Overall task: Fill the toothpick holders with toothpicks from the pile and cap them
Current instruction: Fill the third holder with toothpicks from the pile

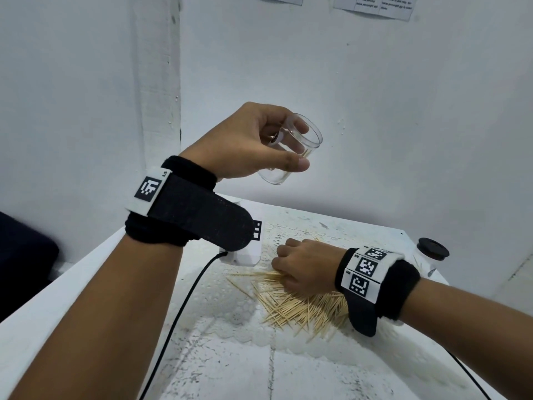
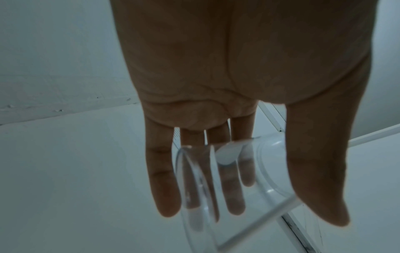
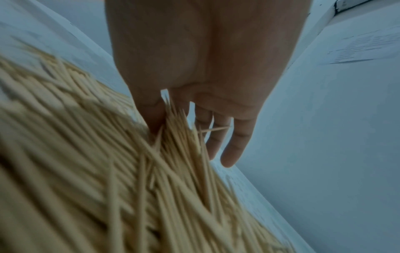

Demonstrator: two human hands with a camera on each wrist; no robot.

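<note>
A: Head view, the grip first?
B: Left hand [image 1: 248, 140] grasps an empty clear toothpick holder [image 1: 291, 148], tilted, mouth up-right, raised above the right hand [image 1: 302, 265], which clenches toothpicks in the pile [image 1: 305, 304] on the white worktop [image 1: 86, 298]. A black-capped holder [image 1: 432, 251] stands far right.

A: Left wrist?
B: Fingers [image 2: 164, 179] and thumb round the holder [image 2: 249, 179].

A: Right wrist?
B: Fingers [image 3: 233, 142] pinch sticks [image 3: 177, 130] lying lengthwise along the hand; white walls behind.

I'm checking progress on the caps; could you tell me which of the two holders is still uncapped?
The clear holder held up by the left hand; its mouth is open, whereas the holder at the table's right edge wears a black cap.
</note>
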